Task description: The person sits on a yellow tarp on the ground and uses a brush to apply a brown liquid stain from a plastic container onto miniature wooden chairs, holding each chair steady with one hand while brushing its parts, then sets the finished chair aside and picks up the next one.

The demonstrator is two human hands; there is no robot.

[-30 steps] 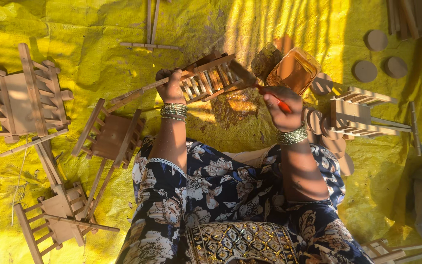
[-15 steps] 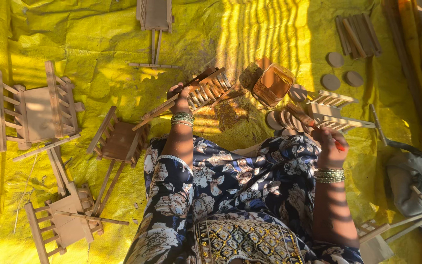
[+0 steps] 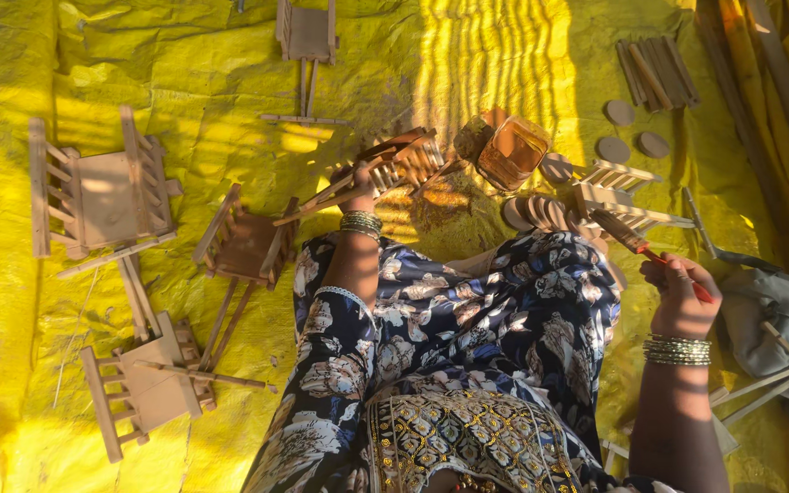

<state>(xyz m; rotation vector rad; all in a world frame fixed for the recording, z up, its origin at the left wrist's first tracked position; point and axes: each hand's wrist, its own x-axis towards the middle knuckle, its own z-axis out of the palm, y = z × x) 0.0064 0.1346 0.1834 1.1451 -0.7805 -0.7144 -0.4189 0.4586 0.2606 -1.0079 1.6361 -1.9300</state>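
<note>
My left hand (image 3: 355,185) grips a small wooden cart frame (image 3: 393,162) with slatted sides and a long shaft, held over the yellow sheet (image 3: 230,82). Off to the right, my right hand (image 3: 682,292) is closed around a red-handled brush (image 3: 636,242) whose bristles point up and left, away from the frame. A container of amber liquid (image 3: 513,151) stands just beyond the frame. My lap in a dark floral garment (image 3: 468,319) fills the lower middle.
Several finished wooden toy carts lie on the sheet: one at far left (image 3: 102,196), one near my knee (image 3: 241,246), one at lower left (image 3: 143,388), one at top (image 3: 306,36). Wooden discs (image 3: 620,113), slat pieces (image 3: 655,73) and ladder-like parts (image 3: 618,196) lie right. A grey bag (image 3: 783,319) sits far right.
My right hand has pulled the brush away from the cart frame, down and to the right. The left hand keeps holding the frame. The camera has shifted, so the scene sits lower in view.
</note>
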